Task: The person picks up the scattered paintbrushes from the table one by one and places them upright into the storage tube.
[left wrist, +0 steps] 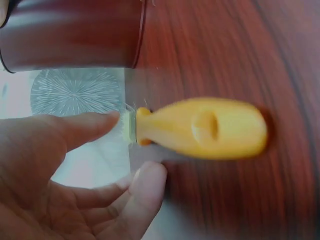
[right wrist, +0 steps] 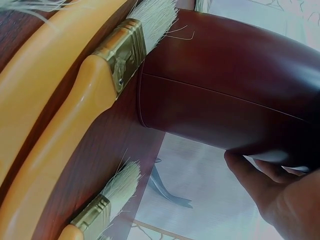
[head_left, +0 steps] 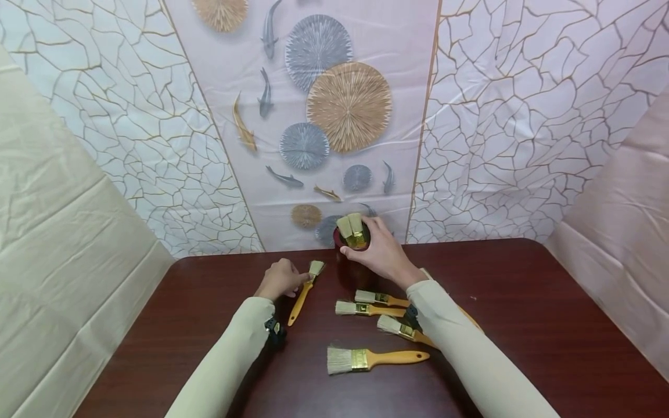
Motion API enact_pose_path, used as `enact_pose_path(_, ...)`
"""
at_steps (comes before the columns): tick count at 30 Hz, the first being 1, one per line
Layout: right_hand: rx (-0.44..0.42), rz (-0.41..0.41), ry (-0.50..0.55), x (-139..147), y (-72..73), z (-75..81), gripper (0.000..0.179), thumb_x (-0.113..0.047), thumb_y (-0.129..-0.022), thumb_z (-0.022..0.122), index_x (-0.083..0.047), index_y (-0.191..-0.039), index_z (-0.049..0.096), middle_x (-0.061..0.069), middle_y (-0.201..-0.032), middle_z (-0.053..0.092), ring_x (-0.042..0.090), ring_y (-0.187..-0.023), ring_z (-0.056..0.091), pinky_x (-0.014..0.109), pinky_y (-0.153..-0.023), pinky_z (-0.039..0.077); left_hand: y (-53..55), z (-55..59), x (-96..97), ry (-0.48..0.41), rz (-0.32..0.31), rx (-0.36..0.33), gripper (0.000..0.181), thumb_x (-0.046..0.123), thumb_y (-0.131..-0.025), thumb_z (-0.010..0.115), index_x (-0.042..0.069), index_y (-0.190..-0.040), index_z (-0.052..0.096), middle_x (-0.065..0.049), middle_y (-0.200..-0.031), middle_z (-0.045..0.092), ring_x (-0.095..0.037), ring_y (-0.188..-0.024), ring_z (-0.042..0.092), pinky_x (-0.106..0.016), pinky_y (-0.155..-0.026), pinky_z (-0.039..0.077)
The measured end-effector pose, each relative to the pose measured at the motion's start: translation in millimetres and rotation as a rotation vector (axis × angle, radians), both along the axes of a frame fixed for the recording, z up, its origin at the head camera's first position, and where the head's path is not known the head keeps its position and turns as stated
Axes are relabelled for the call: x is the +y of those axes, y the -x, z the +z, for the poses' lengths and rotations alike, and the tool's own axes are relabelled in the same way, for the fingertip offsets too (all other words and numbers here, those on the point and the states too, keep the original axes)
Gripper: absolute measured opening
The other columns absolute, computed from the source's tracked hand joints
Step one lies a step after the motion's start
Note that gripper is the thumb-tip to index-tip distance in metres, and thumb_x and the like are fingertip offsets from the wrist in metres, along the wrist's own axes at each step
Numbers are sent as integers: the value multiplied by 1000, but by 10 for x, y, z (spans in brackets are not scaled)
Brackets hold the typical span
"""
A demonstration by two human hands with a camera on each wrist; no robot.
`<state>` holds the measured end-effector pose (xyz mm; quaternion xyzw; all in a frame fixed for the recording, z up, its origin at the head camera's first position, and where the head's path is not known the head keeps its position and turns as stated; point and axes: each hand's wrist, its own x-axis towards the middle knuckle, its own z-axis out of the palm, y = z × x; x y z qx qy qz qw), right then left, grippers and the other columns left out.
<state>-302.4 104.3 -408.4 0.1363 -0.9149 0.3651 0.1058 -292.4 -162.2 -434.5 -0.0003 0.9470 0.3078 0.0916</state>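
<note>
A dark red cup (head_left: pixel 346 270) stands at the back of the table with two paintbrushes (head_left: pixel 353 226) in it, bristles up. My right hand (head_left: pixel 384 252) grips the cup near its rim, thumb at the front; in the right wrist view its fingertips touch the cup wall (right wrist: pixel 225 85). Left of the cup lies a paintbrush (head_left: pixel 300 303) with a yellow handle, bristles pointing away. My left hand (head_left: pixel 279 280) reaches over this brush. In the left wrist view one finger (left wrist: pixel 95 125) is right at its metal band, while the other fingers stay apart, below the handle (left wrist: pixel 215 129).
Several more yellow-handled brushes lie right of centre, partly under my right forearm, among them one small brush (head_left: pixel 370 309). A wide brush (head_left: pixel 376 359) lies nearest me. Patterned cloth (head_left: pixel 334 174) hangs behind the table's back edge (head_left: pixel 470 241).
</note>
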Motion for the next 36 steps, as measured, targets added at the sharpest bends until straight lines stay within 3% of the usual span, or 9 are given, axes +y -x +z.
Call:
enact_pose_path(5, 4, -1, 4, -9, 0, -3, 102, -65, -85, 78, -13, -163, 37, 11, -152, 45, 37, -125, 58, 58, -101, 51, 48, -5, 75, 3, 35, -22, 42, 29, -97, 80, 2, -66, 74, -7, -57, 65, -21, -55, 72, -35, -58, 61)
enact_pose_path(9, 2, 1, 2, -13, 9, 4, 103, -65, -85, 77, -13, -163, 36, 11, -152, 45, 36, -124, 58, 58, -100, 51, 81, 3, 133, 47, 62, -48, 45, 27, -95, 82, 10, -59, 62, -2, -55, 60, -18, -54, 70, -33, -57, 60)
enact_pose_path(13, -1, 3, 0, -28, 13, 11, 101, -65, -86, 77, -13, -163, 37, 11, -152, 45, 36, -123, 58, 58, -100, 52, 69, 2, 145, 84, 59, -65, 43, 28, -94, 83, 13, -61, 60, 0, -57, 58, -19, -58, 69, -34, -59, 58)
enact_pose_path(20, -5, -8, -3, -13, 12, -1, 101, -65, -86, 77, -14, -163, 37, 10, -152, 45, 36, -122, 59, 58, -98, 52, 49, -34, 162, -36, 24, -85, 57, 20, -95, 81, 16, -53, 43, 5, -48, 36, -14, -44, 53, -33, -59, 61)
enact_pose_path(23, -4, -5, -2, -9, 14, -1, 102, -65, -85, 77, -14, -163, 37, 10, -152, 45, 37, -124, 59, 58, -99, 52, 26, -21, 168, -57, 30, -71, 56, 20, -96, 81, 16, -53, 44, 4, -47, 38, -14, -44, 54, -33, -59, 61)
enact_pose_path(26, -7, -4, -4, -6, 17, -1, 102, -66, -85, 77, -14, -164, 36, 10, -152, 45, 37, -124, 59, 58, -99, 52, 0, 29, 178, -76, 41, -57, 50, 20, -96, 81, 15, -57, 50, 2, -54, 50, -16, -51, 64, -36, -62, 62)
enact_pose_path(30, -10, -8, -7, 1, 14, 2, 102, -66, -86, 77, -14, -164, 36, 10, -153, 45, 37, -124, 59, 58, -99, 52, -17, 137, 199, -114, 54, -23, 32, 21, -96, 81, 13, -72, 62, -2, -75, 68, -19, -63, 72, -40, -68, 63)
enact_pose_path(36, -9, 0, -2, -7, 3, 6, 102, -65, -86, 77, -14, -163, 36, 11, -152, 45, 36, -123, 59, 58, -99, 52, -81, 402, 229, -165, 35, 64, 22, 24, -97, 80, 8, -96, 65, -6, -89, 71, -19, -65, 71, -41, -70, 63)
